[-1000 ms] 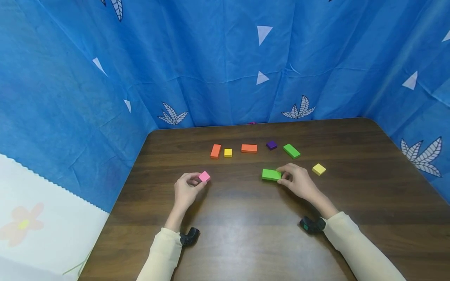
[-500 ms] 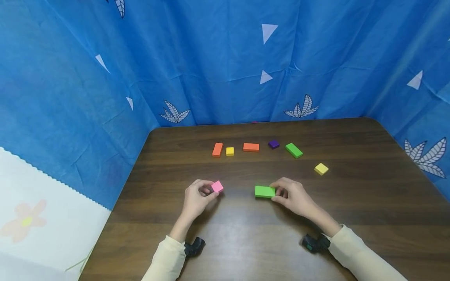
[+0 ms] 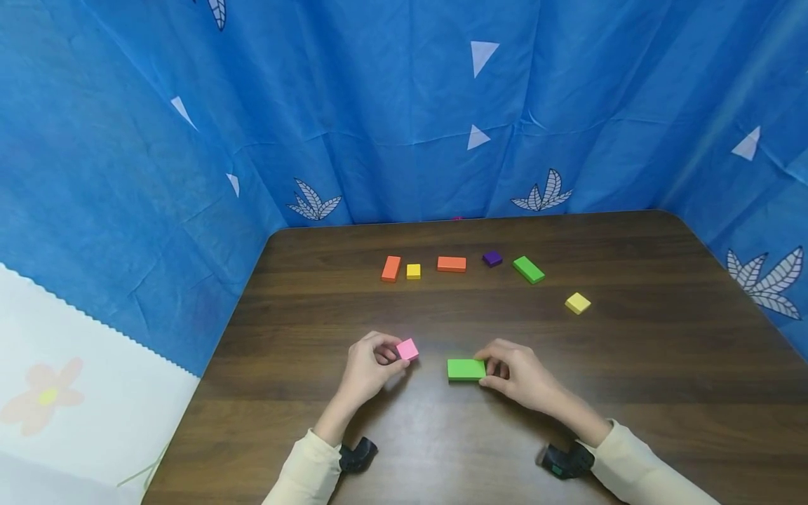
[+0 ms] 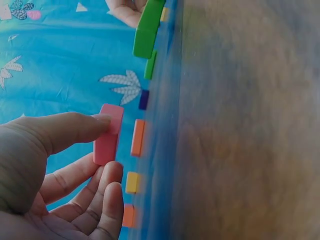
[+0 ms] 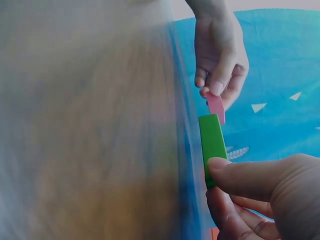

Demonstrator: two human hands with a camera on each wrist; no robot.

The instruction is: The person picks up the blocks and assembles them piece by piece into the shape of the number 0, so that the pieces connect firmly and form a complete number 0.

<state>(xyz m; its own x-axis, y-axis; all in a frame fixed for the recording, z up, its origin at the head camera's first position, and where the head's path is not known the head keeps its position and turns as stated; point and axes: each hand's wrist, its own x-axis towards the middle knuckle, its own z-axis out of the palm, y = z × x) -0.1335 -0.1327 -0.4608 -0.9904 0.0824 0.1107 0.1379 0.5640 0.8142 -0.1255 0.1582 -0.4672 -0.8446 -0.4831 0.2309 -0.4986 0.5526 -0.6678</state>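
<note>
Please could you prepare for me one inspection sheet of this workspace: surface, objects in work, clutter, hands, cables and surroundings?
Surface: dark brown wooden table, with light reflected on it.
Objects in work: pink block and held green block, apart from each other.
Clutter: six more blocks farther back: left orange block, yellow block, right orange block, purple block, other green block, pale yellow block.
Hands: left hand pinches the pink block; right hand pinches the held green block by its right end.
Cables: nothing seen.
Surroundings: patterned blue curtain behind; white cloth with a flower at the left.
</note>
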